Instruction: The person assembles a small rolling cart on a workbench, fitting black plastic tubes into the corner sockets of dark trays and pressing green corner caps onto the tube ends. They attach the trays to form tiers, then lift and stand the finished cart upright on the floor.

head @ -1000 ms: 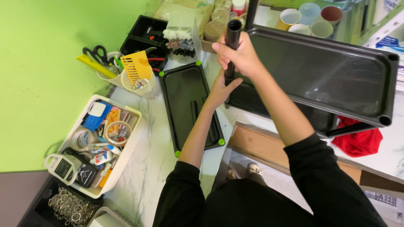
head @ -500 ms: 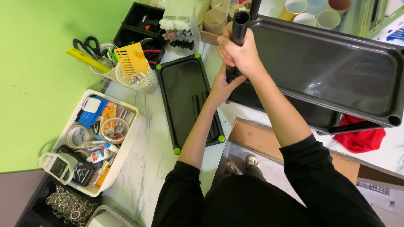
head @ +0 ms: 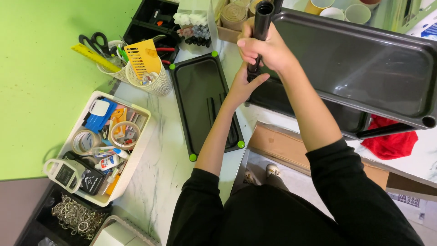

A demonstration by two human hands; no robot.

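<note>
My right hand [head: 264,48] is clamped around the black tube [head: 260,27] at the far left corner of the big grey shelf tray [head: 364,68]; my left hand [head: 243,84] grips the tube lower down; a small black tray [head: 200,100] lies left.

Both hands close on a black tube [head: 262,27] that stands upright at the corner of a dark cart tray [head: 364,68]. The right hand [head: 264,45] wraps the tube near its open top; the left hand [head: 243,84] grips it just below, fingers around the lower part. Left of the arms a black lid [head: 202,105] with green corner dots lies flat on the marble desk [head: 159,164]. Further left sits a white bin [head: 132,155] of tape rolls and glue — beside it a woven cup [head: 152,82] holding a yellow comb [head: 142,57]. A red cloth [head: 391,141] lies under the tray's right end.
</note>
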